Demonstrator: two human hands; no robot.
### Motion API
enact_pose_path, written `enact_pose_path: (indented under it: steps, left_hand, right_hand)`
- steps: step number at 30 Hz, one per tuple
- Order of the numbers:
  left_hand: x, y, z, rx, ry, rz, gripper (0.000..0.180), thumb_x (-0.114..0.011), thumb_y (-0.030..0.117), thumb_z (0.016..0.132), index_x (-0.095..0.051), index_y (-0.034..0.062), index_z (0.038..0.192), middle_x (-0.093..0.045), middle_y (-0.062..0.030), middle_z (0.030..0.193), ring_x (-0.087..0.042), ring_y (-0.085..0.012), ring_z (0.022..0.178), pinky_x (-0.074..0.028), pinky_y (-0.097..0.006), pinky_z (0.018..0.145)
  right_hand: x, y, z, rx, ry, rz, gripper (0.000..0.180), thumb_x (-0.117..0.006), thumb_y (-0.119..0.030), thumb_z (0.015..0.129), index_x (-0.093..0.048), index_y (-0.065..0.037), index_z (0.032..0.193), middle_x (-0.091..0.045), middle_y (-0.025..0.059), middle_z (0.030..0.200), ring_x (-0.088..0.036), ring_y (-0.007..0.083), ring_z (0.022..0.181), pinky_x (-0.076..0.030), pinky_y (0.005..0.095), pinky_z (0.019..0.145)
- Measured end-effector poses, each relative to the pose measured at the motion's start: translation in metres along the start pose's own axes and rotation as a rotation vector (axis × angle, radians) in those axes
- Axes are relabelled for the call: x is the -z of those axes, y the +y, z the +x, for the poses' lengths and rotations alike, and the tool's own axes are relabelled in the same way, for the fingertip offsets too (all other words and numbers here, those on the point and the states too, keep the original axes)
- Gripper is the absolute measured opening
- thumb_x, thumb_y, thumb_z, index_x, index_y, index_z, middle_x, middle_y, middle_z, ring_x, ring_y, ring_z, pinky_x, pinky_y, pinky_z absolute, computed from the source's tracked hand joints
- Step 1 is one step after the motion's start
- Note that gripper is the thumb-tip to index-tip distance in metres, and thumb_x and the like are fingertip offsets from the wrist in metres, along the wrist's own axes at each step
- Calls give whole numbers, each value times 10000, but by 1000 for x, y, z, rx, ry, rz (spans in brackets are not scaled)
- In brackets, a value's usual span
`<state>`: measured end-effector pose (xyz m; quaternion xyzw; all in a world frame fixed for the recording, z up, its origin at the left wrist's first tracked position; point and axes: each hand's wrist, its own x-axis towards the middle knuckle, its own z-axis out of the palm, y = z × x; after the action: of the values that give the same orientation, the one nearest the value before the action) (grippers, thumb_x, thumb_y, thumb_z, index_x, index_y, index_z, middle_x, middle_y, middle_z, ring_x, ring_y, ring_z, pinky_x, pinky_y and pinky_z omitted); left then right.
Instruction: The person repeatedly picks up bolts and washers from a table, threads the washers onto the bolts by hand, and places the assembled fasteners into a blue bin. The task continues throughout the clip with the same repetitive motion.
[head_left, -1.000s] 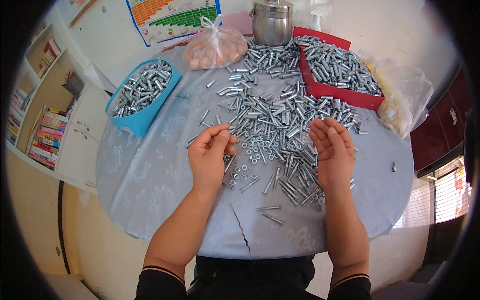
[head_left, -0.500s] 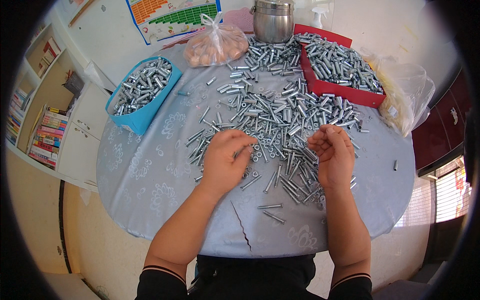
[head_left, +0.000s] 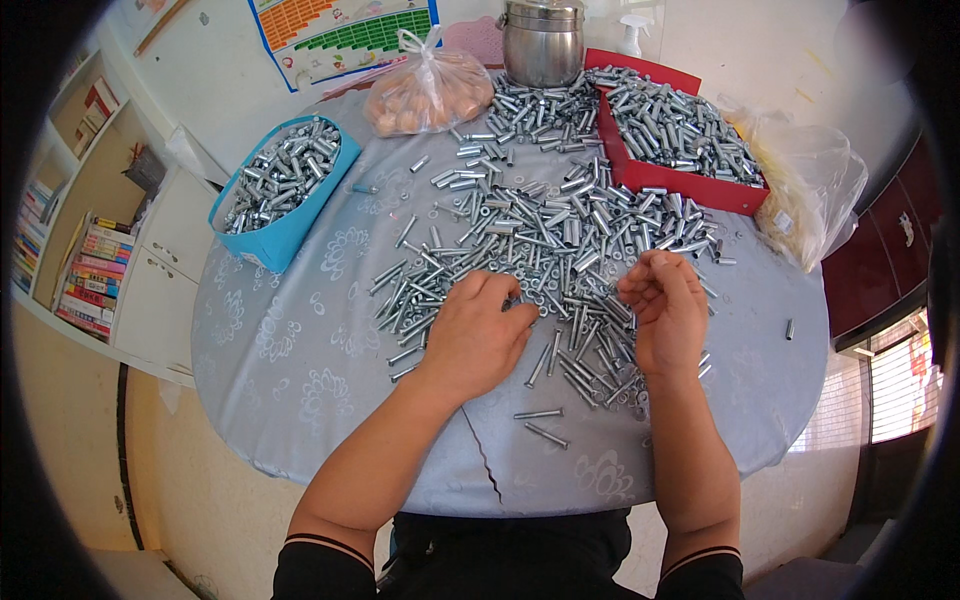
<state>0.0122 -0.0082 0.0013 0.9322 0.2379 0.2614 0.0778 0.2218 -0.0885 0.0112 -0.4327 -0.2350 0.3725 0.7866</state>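
A heap of loose metal bolts, sleeves, nuts and washers point(head_left: 560, 215) covers the middle of the table. At the heap's near left edge my left hand point(head_left: 475, 335) is palm down, its fingers curled down among the small nuts and washers. Its fingertips are partly hidden, and what they hold cannot be made out. My right hand point(head_left: 667, 310) is raised at the heap's right side, palm turned inward. Its fingers are bent and the thumb closes against them; anything inside is hidden. Two single bolts point(head_left: 545, 434) lie apart on the cloth in front.
A blue box point(head_left: 285, 250) full of assembled metal pieces stands at the left, a red box point(head_left: 690, 198) heaped with them at the back right. Behind are a bag of eggs point(head_left: 425, 100), a steel pot point(head_left: 543, 45) and a clear plastic bag point(head_left: 815, 210). The grey tablecloth point(head_left: 270, 400) has a tear.
My left hand has moved a little right and toward me, over the near edge of the heap. My right hand has stayed almost in place.
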Motion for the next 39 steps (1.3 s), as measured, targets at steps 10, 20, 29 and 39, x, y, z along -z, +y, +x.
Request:
enact_pose_path:
  steps: [10,20,29,39]
  left_hand:
    - [-8,-5,-1,-90,64,-54,189,-714,104,745,-667,89,927,-591,-64,1012,-545,-269,960,-464,-376,841]
    - [-2,1,-5,337,290,-632,101,-628,110,912,-625,37,980,-659,-32,929,-579,-121,806,-465,-268,731]
    - [-7,-5,-5,549,362,-1080,202,-639,77,914,-611,12,1103,-674,-48,910,-604,-73,764,-497,-218,662]
    - [-4,-9,-3,603,353,-1220,179,-602,69,930,-633,-2,1091,-689,-81,953,-639,-123,760,-541,-260,690]
  right_hand:
    - [4,-7,3,67,94,31,118,-556,-129,929,-623,-34,911,-634,41,746,-596,114,642,-481,241,589]
    - [24,-2,14,386,-60,-1228,174,-711,-137,780,-677,-21,905,-659,87,757,-624,209,672,-482,332,618]
    - [18,-17,5,138,-187,-1420,243,-721,-188,762,-691,-29,944,-666,135,856,-652,296,796,-509,386,720]
    - [3,-25,-1,237,-387,-1133,170,-649,-24,826,-640,-36,996,-600,131,910,-615,266,834,-495,342,722]
